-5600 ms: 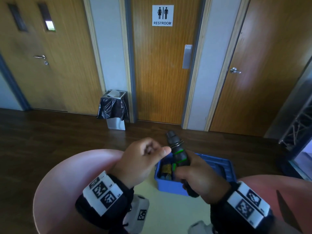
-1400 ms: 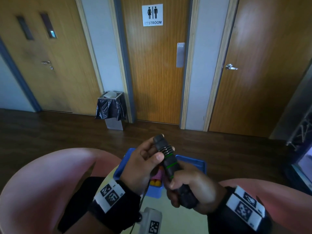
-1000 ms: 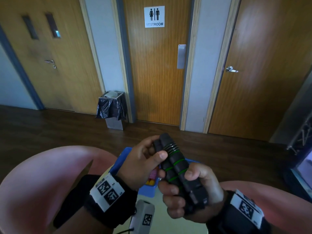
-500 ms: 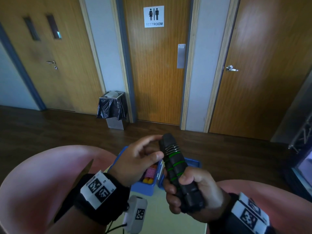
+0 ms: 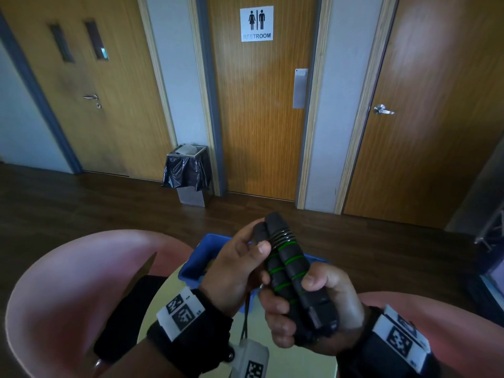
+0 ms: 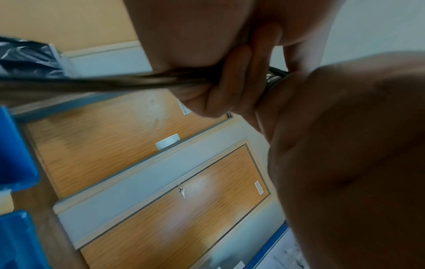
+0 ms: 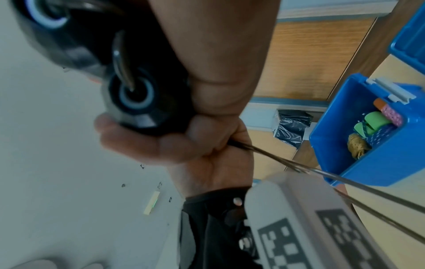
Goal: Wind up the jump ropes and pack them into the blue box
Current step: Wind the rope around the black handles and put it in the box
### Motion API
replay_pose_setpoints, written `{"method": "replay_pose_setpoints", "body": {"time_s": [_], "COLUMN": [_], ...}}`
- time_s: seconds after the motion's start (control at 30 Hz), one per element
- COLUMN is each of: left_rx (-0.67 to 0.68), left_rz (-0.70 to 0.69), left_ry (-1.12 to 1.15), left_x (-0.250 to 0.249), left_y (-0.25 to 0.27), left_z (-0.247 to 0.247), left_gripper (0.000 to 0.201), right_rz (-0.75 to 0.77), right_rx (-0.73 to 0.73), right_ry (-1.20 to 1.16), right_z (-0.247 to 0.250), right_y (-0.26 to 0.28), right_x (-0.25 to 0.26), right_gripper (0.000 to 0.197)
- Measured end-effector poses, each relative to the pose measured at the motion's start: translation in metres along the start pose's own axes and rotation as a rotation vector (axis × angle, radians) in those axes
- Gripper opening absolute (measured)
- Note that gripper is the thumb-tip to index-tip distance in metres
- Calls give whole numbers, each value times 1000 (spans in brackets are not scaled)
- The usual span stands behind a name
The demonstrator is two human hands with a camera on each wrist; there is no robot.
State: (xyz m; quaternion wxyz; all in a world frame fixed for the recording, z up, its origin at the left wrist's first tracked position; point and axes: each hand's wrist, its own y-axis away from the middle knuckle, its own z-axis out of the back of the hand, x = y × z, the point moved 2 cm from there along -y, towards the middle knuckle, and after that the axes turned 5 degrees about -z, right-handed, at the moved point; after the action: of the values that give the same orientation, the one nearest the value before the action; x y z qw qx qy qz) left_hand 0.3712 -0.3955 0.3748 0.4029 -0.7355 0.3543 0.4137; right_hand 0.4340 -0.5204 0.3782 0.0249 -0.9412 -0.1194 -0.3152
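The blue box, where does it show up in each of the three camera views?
Head: blue box just left of centre, mostly hidden behind the left hand.
Left wrist: blue slabs at the left edge, probably the box.
Right wrist: right side, open, colourful items inside.
Shared landmark: black-bagged bin.

Head view looks down at both hands; wrist views sit close, sharing the blue box.
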Motion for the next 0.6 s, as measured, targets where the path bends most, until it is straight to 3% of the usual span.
{"method": "replay_pose_setpoints", "body": {"time_s": [0.17, 0.27, 0.37, 0.47, 0.53, 0.6], "left_rx": [-68, -159, -325, -440, -481, -485], "left_rz": [25, 52, -2, -74, -122, -126], "left_ry": [-58, -125, -283, -400, -417, -417], "left_x": [-1, -2, 0, 4, 3, 3], "left_y": [1, 3, 0, -3, -5, -6], "left_z": [9, 15, 24, 26, 23, 26], "left_gripper": [51, 35, 28, 25, 27, 31], "right_rz": [-49, -76, 37, 46, -9, 7], "right_rx": [-141, -470, -865, -960, -1139, -1207], "right_ry": [119, 296, 851, 1491, 1900, 1942], "right_z": [7, 15, 17, 4, 4, 5], "right_y": [1, 0, -4, -16, -26, -35], "right_x": [1, 8, 17, 14, 14, 17], "right_gripper": [49, 53, 55, 62, 65, 56]}}
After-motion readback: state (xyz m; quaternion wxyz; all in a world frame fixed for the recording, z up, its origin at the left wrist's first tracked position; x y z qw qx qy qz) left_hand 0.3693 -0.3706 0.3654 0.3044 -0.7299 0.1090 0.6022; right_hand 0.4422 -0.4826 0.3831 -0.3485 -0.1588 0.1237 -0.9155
